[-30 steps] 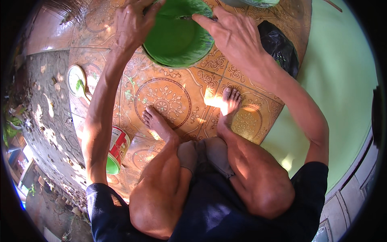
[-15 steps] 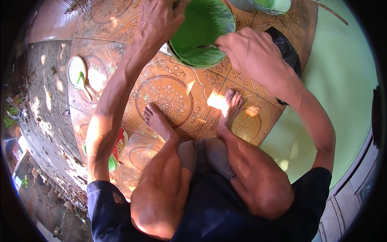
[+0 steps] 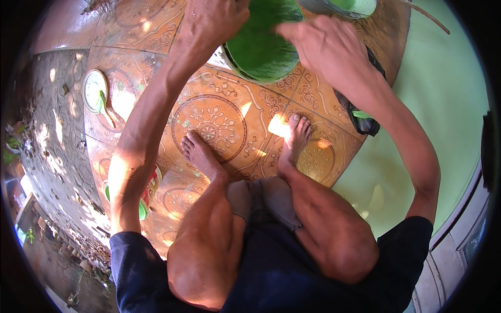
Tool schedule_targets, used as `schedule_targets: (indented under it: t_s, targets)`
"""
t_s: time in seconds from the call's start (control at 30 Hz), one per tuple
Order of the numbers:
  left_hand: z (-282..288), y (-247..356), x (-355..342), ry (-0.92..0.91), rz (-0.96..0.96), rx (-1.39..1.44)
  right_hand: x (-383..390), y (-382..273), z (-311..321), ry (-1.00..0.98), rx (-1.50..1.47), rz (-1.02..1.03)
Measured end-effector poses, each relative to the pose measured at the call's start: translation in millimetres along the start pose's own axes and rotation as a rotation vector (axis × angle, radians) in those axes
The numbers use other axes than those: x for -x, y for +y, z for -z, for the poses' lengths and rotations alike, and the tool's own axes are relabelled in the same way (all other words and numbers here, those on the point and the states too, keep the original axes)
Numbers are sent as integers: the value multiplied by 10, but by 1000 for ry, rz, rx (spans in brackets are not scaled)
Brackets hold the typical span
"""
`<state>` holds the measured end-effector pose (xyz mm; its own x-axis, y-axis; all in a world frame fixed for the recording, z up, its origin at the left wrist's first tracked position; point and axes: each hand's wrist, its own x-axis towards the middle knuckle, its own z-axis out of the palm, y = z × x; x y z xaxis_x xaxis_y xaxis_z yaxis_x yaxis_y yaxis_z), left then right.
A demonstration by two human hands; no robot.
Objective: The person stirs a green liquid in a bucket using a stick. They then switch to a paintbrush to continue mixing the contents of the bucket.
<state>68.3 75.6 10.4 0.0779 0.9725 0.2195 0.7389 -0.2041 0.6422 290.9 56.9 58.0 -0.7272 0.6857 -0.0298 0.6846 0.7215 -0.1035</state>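
Observation:
A large green leaf (image 3: 263, 44), curved into a bowl shape, is held up at the top of the view. My left hand (image 3: 214, 21) grips its left edge. My right hand (image 3: 323, 44) grips its right edge, fingers closed over the rim. Both arms reach forward above my bare feet (image 3: 201, 154) and knees, which rest on a patterned orange tiled floor (image 3: 219, 120).
A small white dish with green bits (image 3: 95, 93) lies on the tiles at the left. A red and green container (image 3: 148, 193) stands behind my left forearm. A black bag (image 3: 365, 117) lies by the green wall (image 3: 438, 104). A green bowl (image 3: 349, 6) sits at the top edge.
The leaf and both hands have moved up and away toward the top of the view. The leaf has gone from flatter to more cupped.

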Motion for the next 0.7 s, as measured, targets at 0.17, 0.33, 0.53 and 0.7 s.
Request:
schedule_targets:
  t_s: [0.17,0.33,0.53,0.7]
  targets:
    - [49,-90,-39,-15,-7,-61,-81,75,27,-9,179,-4]
    - [-65,-109,-63,66,-35,-60,3,19,-23,40,-113,74]
    - [8,-200,-95,-55,-115,-112,-83,124,71,2,151,22]
    - [88,53,-175,-155,143,-134,-87,39,42,-73,-74,-16]
